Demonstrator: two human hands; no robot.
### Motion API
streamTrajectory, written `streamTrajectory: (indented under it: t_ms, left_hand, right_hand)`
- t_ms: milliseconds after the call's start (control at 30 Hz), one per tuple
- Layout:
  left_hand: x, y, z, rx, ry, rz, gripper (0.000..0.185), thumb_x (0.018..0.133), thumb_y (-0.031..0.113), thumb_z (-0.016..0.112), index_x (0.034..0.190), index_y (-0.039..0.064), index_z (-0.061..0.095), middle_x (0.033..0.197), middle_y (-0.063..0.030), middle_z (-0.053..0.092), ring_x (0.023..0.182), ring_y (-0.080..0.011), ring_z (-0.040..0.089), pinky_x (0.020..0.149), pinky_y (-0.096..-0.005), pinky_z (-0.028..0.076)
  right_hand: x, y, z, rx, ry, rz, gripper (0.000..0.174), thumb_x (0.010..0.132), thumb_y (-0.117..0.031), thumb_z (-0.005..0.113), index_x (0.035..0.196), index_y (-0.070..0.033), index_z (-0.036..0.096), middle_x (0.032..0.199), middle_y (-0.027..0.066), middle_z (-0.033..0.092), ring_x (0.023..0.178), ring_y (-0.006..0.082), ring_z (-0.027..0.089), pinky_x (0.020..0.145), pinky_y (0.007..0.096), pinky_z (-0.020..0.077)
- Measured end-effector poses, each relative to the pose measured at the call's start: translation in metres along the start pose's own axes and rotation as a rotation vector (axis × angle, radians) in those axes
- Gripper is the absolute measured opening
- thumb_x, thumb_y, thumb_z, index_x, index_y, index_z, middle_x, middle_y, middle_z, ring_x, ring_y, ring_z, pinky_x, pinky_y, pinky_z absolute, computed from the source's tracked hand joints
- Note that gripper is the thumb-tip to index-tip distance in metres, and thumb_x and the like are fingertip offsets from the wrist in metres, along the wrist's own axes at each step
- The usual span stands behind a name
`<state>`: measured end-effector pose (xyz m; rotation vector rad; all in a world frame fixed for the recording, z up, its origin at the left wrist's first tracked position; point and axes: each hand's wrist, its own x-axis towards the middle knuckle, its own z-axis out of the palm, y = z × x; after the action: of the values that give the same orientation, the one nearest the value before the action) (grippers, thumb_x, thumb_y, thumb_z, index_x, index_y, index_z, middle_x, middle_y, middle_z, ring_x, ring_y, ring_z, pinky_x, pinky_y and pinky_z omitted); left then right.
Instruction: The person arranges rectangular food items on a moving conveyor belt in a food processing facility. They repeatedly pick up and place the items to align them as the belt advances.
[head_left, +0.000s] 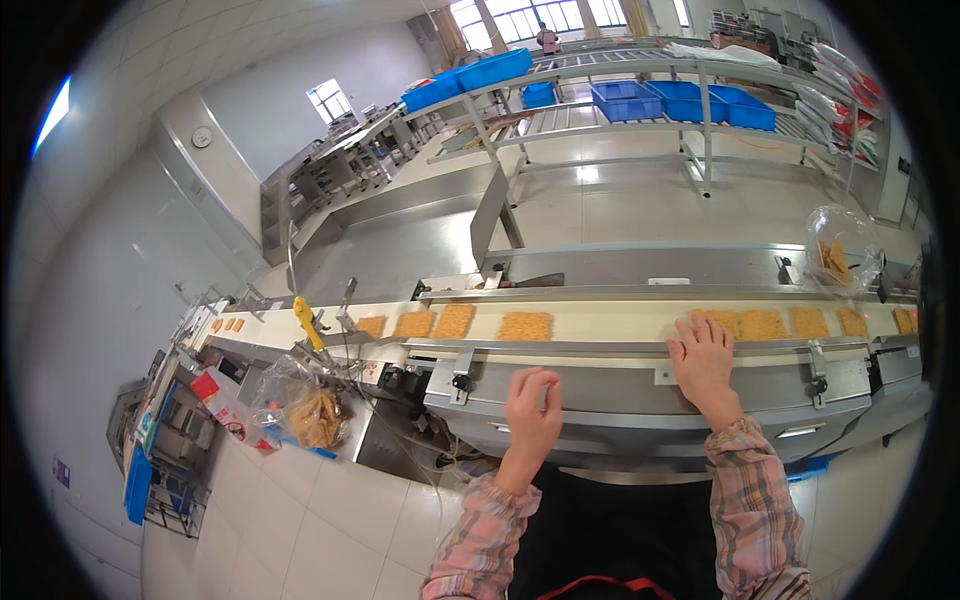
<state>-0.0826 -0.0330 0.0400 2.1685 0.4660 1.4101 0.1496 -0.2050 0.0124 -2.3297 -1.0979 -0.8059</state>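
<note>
My left hand (534, 405) is raised in front of the conveyor's near side, its fingers curled in towards the thumb and nothing seen in it. Over the near rail (600, 346) reaches my right hand (703, 364), palm down and fingers a little apart. Its fingertips are over the pale belt (622, 321), at the near left corner of a square, golden noodle-like cake (721, 321); whether they touch it I cannot tell. Right of that lie more cakes (763, 325) in a row. Nearest my left hand on the belt is a single cake (526, 326), with several others (454, 321) further left.
A clear bag of broken pieces (315, 420) lies at the lower left, another bag (834, 259) at the right beyond the belt. A yellow-handled tool (307, 322) stands by the belt's left part. Blue crates (626, 101) sit on a roller rack behind. A person (547, 39) is far off.
</note>
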Motion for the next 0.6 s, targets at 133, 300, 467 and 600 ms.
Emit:
streamTrajectory:
  t_ms: [133, 300, 467, 600]
  left_hand:
    - [0.02, -0.008, 0.033, 0.016, -0.102, 0.041, 0.018, 0.086, 0.004, 0.068, 0.103, 0.01, 0.069, 0.106, -0.0125, 0.065, 0.102, -0.032, 0.063, 0.09, -0.0423, 0.047]
    - [0.069, -0.061, 0.024, 0.389, -0.312, -0.023, 0.032, 0.096, 0.027, 0.059, 0.126, 0.017, 0.065, 0.131, -0.0071, 0.063, 0.125, -0.0331, 0.056, 0.102, -0.0577, 0.036]
    - [0.094, -0.09, 0.012, 0.707, -0.751, -0.043, 0.053, 0.105, 0.049, 0.035, 0.149, 0.023, 0.048, 0.159, -0.0036, 0.041, 0.148, -0.032, 0.033, 0.109, -0.068, 0.024]
    - [0.08, -0.082, 0.027, 0.704, -0.896, -0.02, 0.054, 0.105, 0.05, 0.033, 0.151, 0.024, 0.047, 0.162, -0.0024, 0.036, 0.15, -0.0298, 0.03, 0.109, -0.0682, 0.022]
  right_hand:
    - [-0.004, 0.016, -0.015, 0.04, 0.115, 0.004, 0.031, 0.093, -0.025, 0.063, 0.117, -0.007, 0.07, 0.128, 0.015, 0.061, 0.122, 0.0346, 0.052, 0.105, 0.0503, 0.0359]
    - [0.015, 0.002, -0.021, 0.361, 0.008, -0.038, 0.024, 0.085, -0.016, 0.066, 0.107, -0.009, 0.071, 0.111, 0.0103, 0.066, 0.105, 0.0305, 0.062, 0.096, 0.0482, 0.0414]
    - [0.072, -0.045, 0.001, 0.113, -0.256, -0.089, 0.031, 0.089, -0.037, 0.064, 0.098, -0.01, 0.077, 0.098, 0.0095, 0.069, 0.102, 0.0279, 0.062, 0.091, 0.0439, 0.0423]
    - [0.092, -0.065, 0.018, -0.138, -0.508, 0.007, 0.049, 0.093, -0.053, 0.06, 0.101, -0.008, 0.077, 0.108, 0.0111, 0.067, 0.107, 0.0269, 0.059, 0.091, 0.0431, 0.0427]
